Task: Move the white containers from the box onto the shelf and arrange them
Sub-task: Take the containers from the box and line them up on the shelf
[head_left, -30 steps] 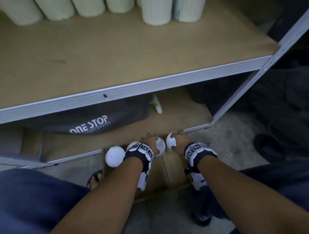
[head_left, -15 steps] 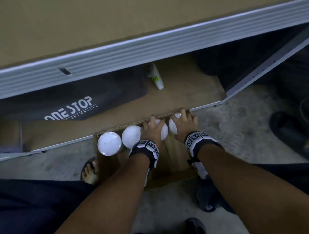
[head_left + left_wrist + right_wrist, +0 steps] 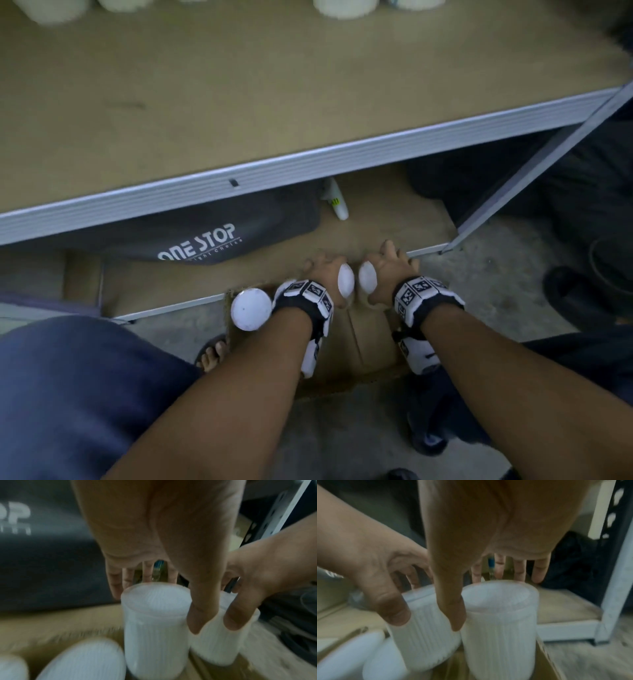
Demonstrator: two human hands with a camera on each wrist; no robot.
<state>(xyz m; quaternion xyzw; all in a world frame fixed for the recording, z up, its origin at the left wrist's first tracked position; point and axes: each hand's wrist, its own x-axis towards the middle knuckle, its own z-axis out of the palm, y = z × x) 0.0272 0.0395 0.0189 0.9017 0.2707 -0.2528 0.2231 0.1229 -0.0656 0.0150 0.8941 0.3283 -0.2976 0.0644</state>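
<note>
Two ribbed white containers stand side by side at the far end of the cardboard box [image 3: 371,346] on the floor. My left hand [image 3: 325,270] grips the left container [image 3: 345,279] from above; in the left wrist view the thumb [image 3: 197,615] lies on its near side and the fingers behind it [image 3: 154,622]. My right hand [image 3: 387,263] grips the right container [image 3: 367,278] the same way [image 3: 500,628]. A third container [image 3: 251,309] stands at the box's left end, and another is half hidden under my left wrist. More white containers [image 3: 346,8] stand at the back of the shelf [image 3: 239,102].
The shelf's metal front rail [image 3: 308,164] runs above the box and a slanted upright [image 3: 534,171] stands at the right. A dark "ONE STOP" bag [image 3: 205,236] and a small white bottle [image 3: 337,202] lie on the lower board. My knee [image 3: 68,394] is at the left.
The head view dipped toward the box, then rose to show the shelf again. Both hands stay on the same two containers, and the wrist views are blurred by motion.
</note>
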